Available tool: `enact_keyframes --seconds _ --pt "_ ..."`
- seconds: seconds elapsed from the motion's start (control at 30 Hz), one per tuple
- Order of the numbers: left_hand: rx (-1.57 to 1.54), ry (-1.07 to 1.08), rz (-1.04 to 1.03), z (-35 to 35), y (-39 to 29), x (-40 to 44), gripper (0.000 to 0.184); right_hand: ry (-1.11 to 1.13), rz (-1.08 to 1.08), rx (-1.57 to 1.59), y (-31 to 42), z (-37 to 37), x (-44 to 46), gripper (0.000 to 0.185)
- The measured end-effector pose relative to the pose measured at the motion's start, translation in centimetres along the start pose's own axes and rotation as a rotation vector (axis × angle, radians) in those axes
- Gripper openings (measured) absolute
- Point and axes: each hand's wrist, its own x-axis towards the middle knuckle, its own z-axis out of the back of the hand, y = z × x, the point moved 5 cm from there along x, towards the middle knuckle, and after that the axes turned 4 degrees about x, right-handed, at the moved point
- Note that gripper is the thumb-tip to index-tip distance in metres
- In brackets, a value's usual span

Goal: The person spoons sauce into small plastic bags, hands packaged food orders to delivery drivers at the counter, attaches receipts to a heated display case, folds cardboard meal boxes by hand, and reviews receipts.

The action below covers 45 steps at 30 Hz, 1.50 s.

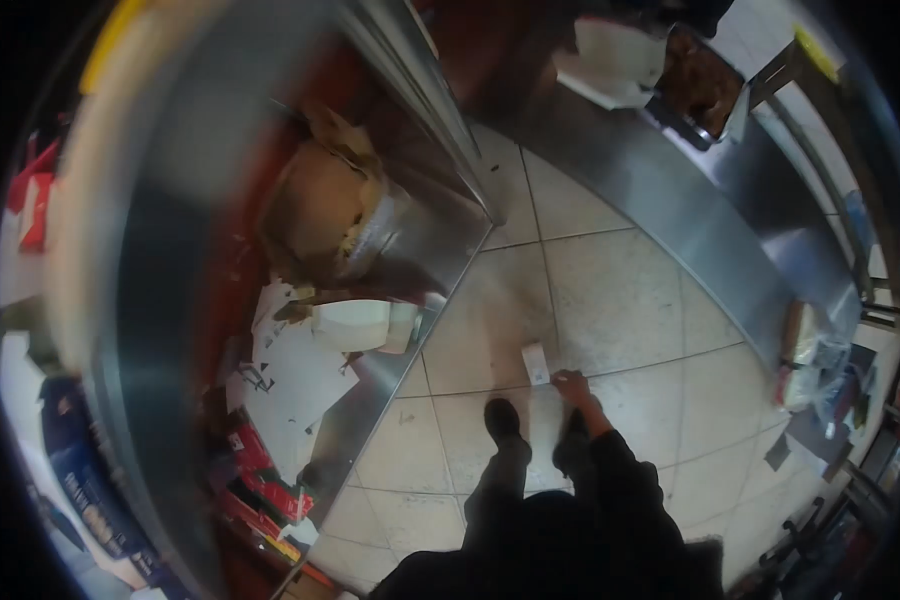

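Observation:
My right hand (571,387) reaches down from a dark sleeve over the tiled floor, its fingers closed together. At the fingertips is a small white slip (535,362), like a paper or label, with a faint dark mark near its lower end. The hand seems to pinch the slip by its lower right edge, though the contact is too small to make out clearly. Below the hand are my dark shoes (504,420). My left hand does not show.
A steel shelf (370,385) on the left bears an open brown paper bag (315,205), white paper (305,400) and red boxes (253,446). At the upper right, a steel counter (610,145) carries a tray of brown food (698,80). Plastic-wrapped packages (802,345) sit at the right.

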Motion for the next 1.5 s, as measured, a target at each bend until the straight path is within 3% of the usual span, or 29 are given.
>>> enact_keyframes --seconds 0.07,0.13,0.2,0.23,0.27,0.33,0.4,0.43,0.47,0.5,0.53,0.6,0.67,0.73,0.77,0.8,0.87,0.93,1.0,1.03,1.1,1.13,1.2,1.23,1.3,1.4,1.5 --pt "-0.106 0.258 -0.278 -5.5 -10.4 -5.0 0.033 -0.013 -0.032 0.023 -0.2 -2.7 4.0 0.048" --pt "-0.057 0.277 -0.606 -10.3 -20.2 -10.3 0.034 -0.189 -0.12 -0.081 -0.7 -4.6 6.8 0.051" --pt "0.249 -0.007 -0.882 -14.3 -29.8 -15.3 0.035 -0.138 -0.1 0.029 -4.2 -9.1 11.9 0.045" --pt "0.361 -0.088 -0.875 -17.6 -33.5 -21.0 0.036 -0.078 -0.074 0.113 -5.9 -11.0 13.2 0.039" --pt "0.833 -0.723 -1.04 -10.9 -37.1 -11.5 0.04 -0.07 -0.082 0.11 -6.7 -10.9 13.3 0.039" --pt "0.761 -0.625 -1.214 -6.9 -39.6 -11.9 0.04 -0.067 -0.099 0.184 -5.9 -7.9 11.4 0.035" --pt "0.435 -0.297 -1.345 -3.9 -39.0 -15.7 0.041 -0.115 -0.096 0.272 -2.6 -1.7 10.0 0.032" --pt "0.054 0.123 -1.306 -2.3 -38.0 -17.1 0.042 -0.143 -0.088 0.315 -1.3 0.9 8.8 0.03" --pt "-0.425 0.602 -1.107 -0.9 -37.1 -17.3 0.042 -0.155 -0.081 0.314 -0.6 2.9 7.1 0.03" --pt "-0.77 0.937 -0.84 0.4 -36.2 -17.0 0.042 -0.266 0.018 0.489 -0.7 4.6 5.2 0.027" --pt "-0.935 1.1 -0.627 1.5 -35.4 -16.6 0.043 -0.371 0.123 0.66 -0.6 6.5 3.2 0.025" --pt "-1.063 1.229 -0.372 3.1 -34.7 -16.1 0.044 -0.394 0.148 0.56 -0.1 8.4 0.8 0.02" --pt "-1.1 1.267 -0.225 3.0 -34.6 -15.8 0.045 -0.434 0.177 0.484 -0.5 8.5 1.5 0.015" --pt "-1.095 1.282 -0.133 1.3 -34.9 -15.7 0.045 -0.284 0.357 0.321 -0.2 6.1 3.8 0.014" --pt "-1.099 1.292 -0.092 0.3 -35.1 -15.9 0.046 -0.125 0.22 0.397 -1.5 3.8 5.6 0.016" --pt "-1.098 1.306 -0.049 -1.0 -35.3 -16.1 0.046 -0.131 0.216 0.419 -0.7 2.8 6.6 0.016" --pt "-1.111 1.347 0.044 -3.5 -35.6 -16.9 0.047 -0.04 0.076 -0.036 0.2 -1.2 8.7 0.016" --pt "-1.143 1.408 0.154 -5.7 -35.7 -18.2 0.049 -0.044 0.129 -0.031 1.1 -4.5 9.4 0.015" --pt "-1.142 1.458 0.208 -6.6 -35.6 -19.4 0.05 -0.33 -0.002 -0.341 0.7 -6.6 8.9 0.015" --pt "-1.133 1.476 0.221 -6.6 -35.6 -19.8 0.05 -0.294 -0.011 -0.332 -0.2 -8.7 9.7 0.015" --pt "-1.143 1.5 0.246 -5.9 -35.7 -20.3 0.051 0.072 -0.197 -0.143 -3.2 -12.4 10.5 0.018" --pt "-1.152 1.505 0.258 -5.2 -35.8 -20.4 0.052 0.075 -0.207 -0.155 -3.6 -11.9 9.1 0.018" --pt "-1.208 1.493 0.27 -3.0 -35.8 -19.5 0.053 -0.092 0.185 0.28 -1.0 -7.3 5.5 0.024" --pt "-1.243 1.482 0.268 -1.6 -35.8 -19.0 0.054 -0.088 0.242 0.515 1.2 -3.1 2.1 0.034" --pt "-1.332 1.439 0.26 1.5 -35.8 -17.0 0.055 -0.214 0.382 0.57 7.1 7.3 -5.3 0.046" --pt "-1.508 1.317 0.193 6.3 -35.6 -11.5 0.057 -0.127 0.589 0.82 17.1 23.5 -18.7 0.051" --pt "-1.717 1.095 0.06 11.9 -34.9 1.0 0.059 -0.187 0.865 0.714 25.6 36.8 -32.6 0.053"
